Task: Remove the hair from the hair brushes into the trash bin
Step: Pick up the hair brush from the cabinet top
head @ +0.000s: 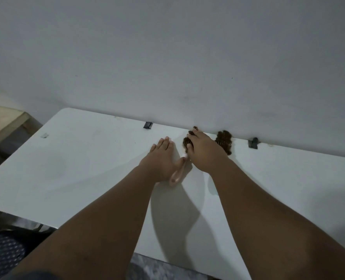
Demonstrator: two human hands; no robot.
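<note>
The right hand (203,151) is laid over the head of a pink-handled hair brush (178,170), its grip curled down into the brown hair (186,140) matted there, apparently clamped on it so that the tuft can be pulled loose. The left hand (159,156) is pressed flat and open on the white bench (82,158), touching the brush handle, presumably to steady brush and body while the hair is tugged. A second clump of brown hair (224,140), perhaps on another brush, is seen just beyond the right hand, against the wall (167,57). Two hair clumps and one definite brush are counted; two dark clips (148,125) are fixed at the bench's far edge. No trash bin is in view.
</note>
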